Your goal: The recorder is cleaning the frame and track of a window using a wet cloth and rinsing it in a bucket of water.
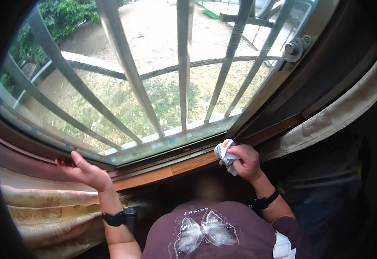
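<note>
A crumpled white cloth (pixel 226 156) with a small orange mark is gripped in my right hand (pixel 247 161), at the right end of the wooden window sill (pixel 188 165). My left hand (pixel 86 173) holds nothing; its fingers are spread near the lower left part of the window frame, and whether they touch it I cannot tell. Before me stands a glass window pane (pixel 175 97) with metal bars behind it. Along its lower edge runs the window track (pixel 175 158).
A patterned curtain (pixel 55 210) hangs at the lower left, and another light curtain (pixel 334 119) at the right. A metal window latch (pixel 293 50) sits on the right frame. Bare ground, a fence and green bushes lie outside.
</note>
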`<act>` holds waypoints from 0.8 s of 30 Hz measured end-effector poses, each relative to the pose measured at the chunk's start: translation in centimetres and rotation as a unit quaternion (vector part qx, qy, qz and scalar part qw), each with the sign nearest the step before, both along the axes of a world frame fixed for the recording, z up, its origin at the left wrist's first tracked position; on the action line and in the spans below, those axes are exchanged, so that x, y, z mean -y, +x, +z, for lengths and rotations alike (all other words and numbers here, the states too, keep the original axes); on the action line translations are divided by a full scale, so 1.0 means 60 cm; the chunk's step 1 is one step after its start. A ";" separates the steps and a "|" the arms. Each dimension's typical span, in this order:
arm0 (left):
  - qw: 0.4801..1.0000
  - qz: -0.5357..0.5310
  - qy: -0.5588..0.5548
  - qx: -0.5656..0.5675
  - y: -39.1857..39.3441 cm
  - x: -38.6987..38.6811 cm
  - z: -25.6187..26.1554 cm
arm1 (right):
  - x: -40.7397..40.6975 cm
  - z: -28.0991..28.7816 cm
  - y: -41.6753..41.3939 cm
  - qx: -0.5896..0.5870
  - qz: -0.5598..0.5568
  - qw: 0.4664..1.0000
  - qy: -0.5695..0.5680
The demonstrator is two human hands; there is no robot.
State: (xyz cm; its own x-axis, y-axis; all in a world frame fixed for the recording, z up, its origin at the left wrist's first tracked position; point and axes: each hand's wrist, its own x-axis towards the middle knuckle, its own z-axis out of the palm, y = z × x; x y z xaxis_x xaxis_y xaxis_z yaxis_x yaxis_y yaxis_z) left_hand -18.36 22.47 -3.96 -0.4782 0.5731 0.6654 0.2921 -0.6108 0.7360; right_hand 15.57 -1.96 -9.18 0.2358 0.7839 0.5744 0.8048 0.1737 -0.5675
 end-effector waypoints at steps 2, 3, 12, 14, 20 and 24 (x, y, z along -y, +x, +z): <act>0.998 -0.037 -0.025 -0.039 0.040 0.030 -0.013 | -0.007 -0.005 -0.014 -0.002 0.034 0.999 -0.019; 0.994 -0.101 -0.028 -0.033 0.064 0.045 -0.008 | -0.011 -0.007 -0.022 0.005 0.052 0.998 -0.019; 0.925 -0.359 0.007 -0.122 0.229 0.151 -0.078 | 0.023 -0.047 -0.047 0.005 0.108 0.990 -0.096; 0.903 -0.358 0.022 -0.236 0.250 0.166 -0.040 | 0.049 -0.053 -0.037 -0.010 0.092 0.986 -0.140; 0.860 -0.460 0.079 -0.208 0.340 0.184 -0.044 | 0.079 -0.059 -0.034 -0.013 0.077 0.980 -0.185; 0.840 -0.497 0.092 -0.198 0.388 0.196 -0.042 | 0.093 -0.053 -0.033 -0.012 0.073 0.978 -0.193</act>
State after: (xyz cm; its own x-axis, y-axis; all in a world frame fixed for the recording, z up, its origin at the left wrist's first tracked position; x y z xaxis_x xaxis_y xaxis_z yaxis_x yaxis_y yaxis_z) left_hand 4.95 10.68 -6.49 0.4557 0.4283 0.7803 -0.2289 -0.7908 0.5677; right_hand 13.57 -7.53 -12.37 0.1146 0.9675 0.2252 0.7734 0.0554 -0.6315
